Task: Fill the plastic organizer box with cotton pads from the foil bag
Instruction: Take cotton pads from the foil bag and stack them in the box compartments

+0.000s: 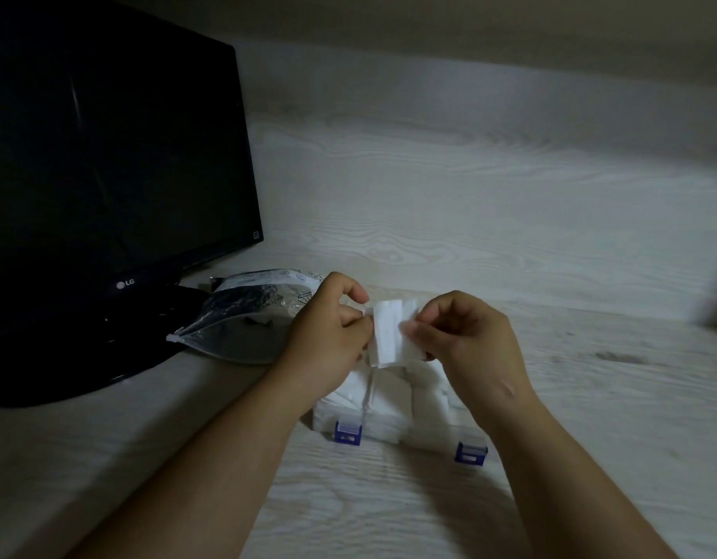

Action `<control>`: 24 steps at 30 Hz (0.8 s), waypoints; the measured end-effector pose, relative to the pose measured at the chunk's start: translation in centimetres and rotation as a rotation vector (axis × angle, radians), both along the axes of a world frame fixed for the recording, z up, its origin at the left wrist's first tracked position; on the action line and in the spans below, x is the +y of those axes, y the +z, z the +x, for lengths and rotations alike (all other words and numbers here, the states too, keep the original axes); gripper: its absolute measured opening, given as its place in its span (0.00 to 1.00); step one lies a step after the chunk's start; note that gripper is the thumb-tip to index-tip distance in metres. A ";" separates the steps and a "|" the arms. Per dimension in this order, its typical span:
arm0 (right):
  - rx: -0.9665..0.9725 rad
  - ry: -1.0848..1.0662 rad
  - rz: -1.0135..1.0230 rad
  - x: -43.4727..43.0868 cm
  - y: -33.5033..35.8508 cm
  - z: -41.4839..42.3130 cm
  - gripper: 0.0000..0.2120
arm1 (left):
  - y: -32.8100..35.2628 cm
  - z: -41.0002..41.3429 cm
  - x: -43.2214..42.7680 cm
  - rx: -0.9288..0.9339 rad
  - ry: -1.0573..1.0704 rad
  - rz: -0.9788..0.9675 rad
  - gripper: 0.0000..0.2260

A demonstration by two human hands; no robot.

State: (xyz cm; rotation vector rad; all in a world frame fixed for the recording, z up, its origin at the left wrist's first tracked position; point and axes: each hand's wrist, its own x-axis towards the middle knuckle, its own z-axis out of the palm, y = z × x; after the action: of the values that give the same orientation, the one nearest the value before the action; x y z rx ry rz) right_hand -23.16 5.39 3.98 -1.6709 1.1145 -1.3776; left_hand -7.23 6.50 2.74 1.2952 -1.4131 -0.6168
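A stack of white cotton pads (389, 332) is held above the clear plastic organizer box (389, 425). My left hand (328, 340) pinches the stack's left edge, and my right hand (466, 340) pinches its right edge. The box has two blue latches (348, 431) at its front, and white pads fill its compartments. The foil bag (248, 316) lies open on its side to the left of my hands, partly hidden behind my left hand.
A black LG monitor (106, 155) with its dark base (66, 357) stands at the left, close to the bag. The pale wood-grain tabletop (550, 236) stretches to the right and back. The light is dim.
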 end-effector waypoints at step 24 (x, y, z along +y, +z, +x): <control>0.245 0.070 0.309 -0.7 1.3 -3.1 0.04 | -0.7 -1.9 0.2 -0.690 -0.018 -0.196 0.02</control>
State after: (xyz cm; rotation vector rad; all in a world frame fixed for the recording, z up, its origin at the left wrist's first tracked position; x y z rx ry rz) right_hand -26.24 4.71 5.29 -1.6601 1.3178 -0.9191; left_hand -9.14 6.66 2.01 1.3982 -1.9828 -0.0176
